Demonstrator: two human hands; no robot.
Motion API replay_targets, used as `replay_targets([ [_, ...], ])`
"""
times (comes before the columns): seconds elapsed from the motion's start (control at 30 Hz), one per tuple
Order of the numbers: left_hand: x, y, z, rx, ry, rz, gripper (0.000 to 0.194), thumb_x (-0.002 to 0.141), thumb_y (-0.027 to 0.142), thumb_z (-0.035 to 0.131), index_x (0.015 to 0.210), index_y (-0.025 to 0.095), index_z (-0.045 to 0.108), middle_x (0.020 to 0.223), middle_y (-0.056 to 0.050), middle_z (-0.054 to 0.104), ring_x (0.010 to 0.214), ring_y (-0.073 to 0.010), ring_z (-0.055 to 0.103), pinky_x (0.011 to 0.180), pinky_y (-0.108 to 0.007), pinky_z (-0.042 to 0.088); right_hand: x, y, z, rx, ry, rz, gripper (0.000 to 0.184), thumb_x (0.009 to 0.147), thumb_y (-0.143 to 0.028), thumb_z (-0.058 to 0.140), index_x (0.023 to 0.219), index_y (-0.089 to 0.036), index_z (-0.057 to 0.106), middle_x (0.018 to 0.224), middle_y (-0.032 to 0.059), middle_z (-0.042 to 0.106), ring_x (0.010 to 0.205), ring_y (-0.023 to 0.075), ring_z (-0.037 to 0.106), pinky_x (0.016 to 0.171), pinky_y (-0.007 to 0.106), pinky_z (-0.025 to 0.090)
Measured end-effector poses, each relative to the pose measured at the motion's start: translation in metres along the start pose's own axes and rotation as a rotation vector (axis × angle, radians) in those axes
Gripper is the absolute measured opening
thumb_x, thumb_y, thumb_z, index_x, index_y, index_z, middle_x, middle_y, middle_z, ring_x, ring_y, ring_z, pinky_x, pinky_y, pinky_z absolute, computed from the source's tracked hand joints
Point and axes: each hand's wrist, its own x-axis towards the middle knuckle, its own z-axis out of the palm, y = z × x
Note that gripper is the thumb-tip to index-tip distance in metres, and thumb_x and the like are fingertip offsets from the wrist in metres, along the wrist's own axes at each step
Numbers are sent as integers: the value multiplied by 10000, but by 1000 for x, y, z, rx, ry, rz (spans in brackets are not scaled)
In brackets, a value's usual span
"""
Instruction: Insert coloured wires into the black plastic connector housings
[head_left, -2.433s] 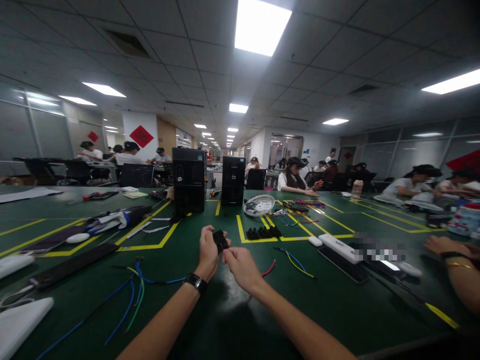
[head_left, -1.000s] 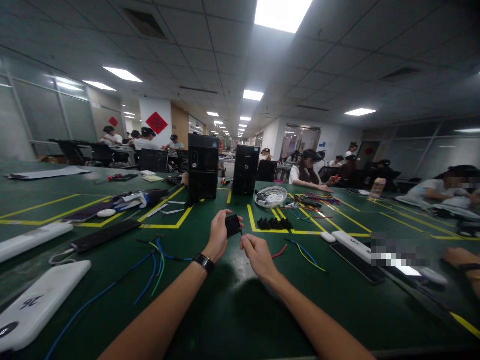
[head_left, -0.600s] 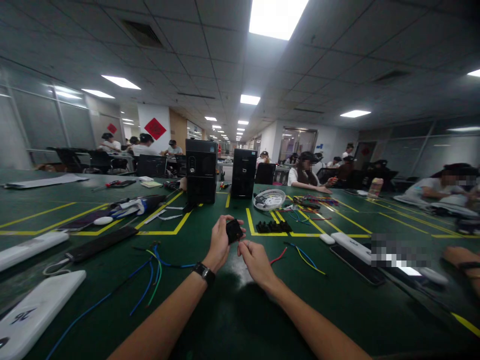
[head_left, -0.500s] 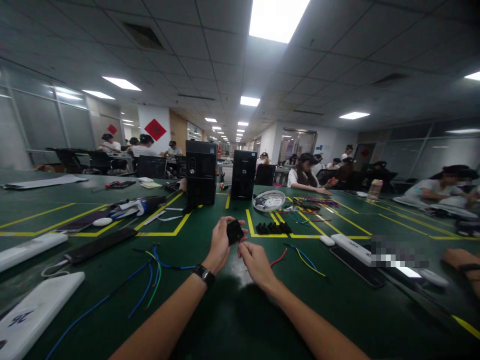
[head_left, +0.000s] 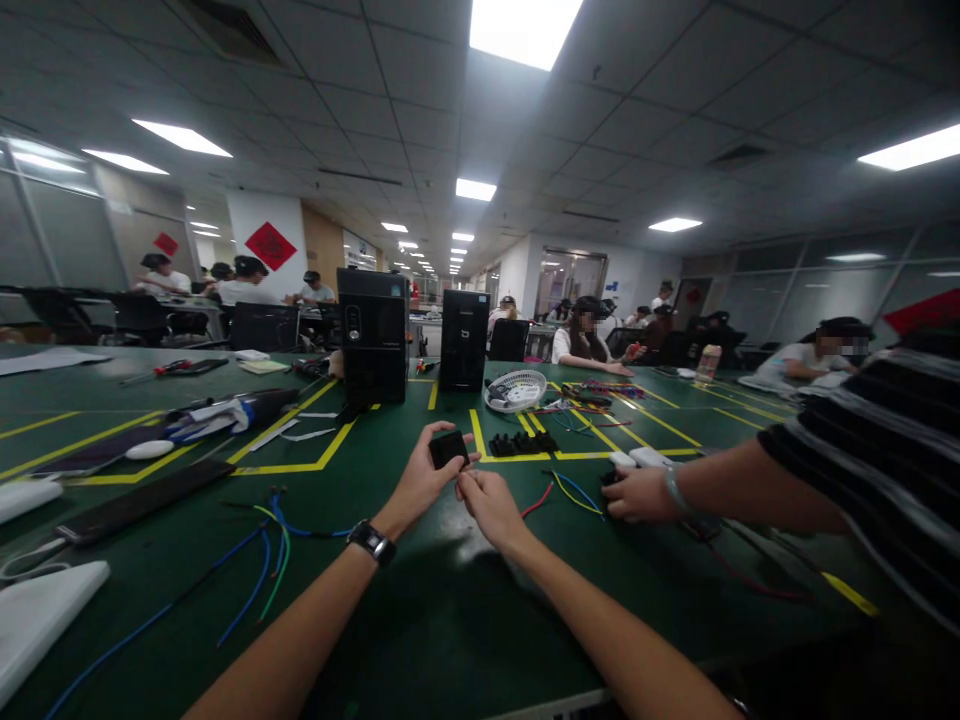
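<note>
"Black block [head_left: 448, 451], small and square: where is it held?"

"Above the green table [head_left: 420, 640], near the middle of the view. It is clamped between the fingers and thumb of the left hand [head_left: 420, 475], beside which a dark wristwatch [head_left: 371, 543] is worn."

"And the right hand [head_left: 489, 508]?"

"Its fingertips are pinched together just below the block's lower right corner. Whether something tiny is gripped there cannot be told."

"What is changed from half a second earlier?"

"The left thumb is now laid over part of the block's front, and the two hands are brought nearer each other. On the right, a striped sleeve [head_left: 877, 430] is now seen; a co-worker's hand [head_left: 637, 494], with a pale bracelet [head_left: 673, 490] at its wrist, is stretched over the table, and a white device [head_left: 649, 457] is partly covered. Earlier, only part of a hand is shown at the right edge."

"What is left as it was?"

"Black parts [head_left: 523, 442] are still lined up beside yellow tape [head_left: 478, 433]. Nearer, a red wire [head_left: 540, 500] and a blue and yellow pair of wires [head_left: 589, 500] are laid to the right, blue and green wires [head_left: 280, 535] to the left."
</note>
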Motion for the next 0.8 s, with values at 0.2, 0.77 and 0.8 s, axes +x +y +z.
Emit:
replay_targets([
  [0.2,2,-2,-2,61,12,26,425,717,162,638,1070,212,409,1148,-134,592,893,-246,668,828,-450,516,1,0,1,-47,16,-38,338,882,-278,399,598,-164,543,466,-48,433,483,92,414,524,208,272],
  [0.77,7,-16,9,-188,221,-22,627,688,156,648,1152,278,245,1055,-93,613,747,-207,683,521,-247,519,9,-5,-6,-133,47,-132,343,884,-243,420,606,-160,603,522,-30,500,587,110,498,591,208,310],
  [0.8,7,-16,11,-213,235,-42,631,689,148,645,1154,281,240,1048,-87,616,744,-203,683,557,-276,534,7,-4,-6,-146,59,-145,348,894,-250,410,618,-161,602,549,-25,522,596,110,501,597,210,314],
])
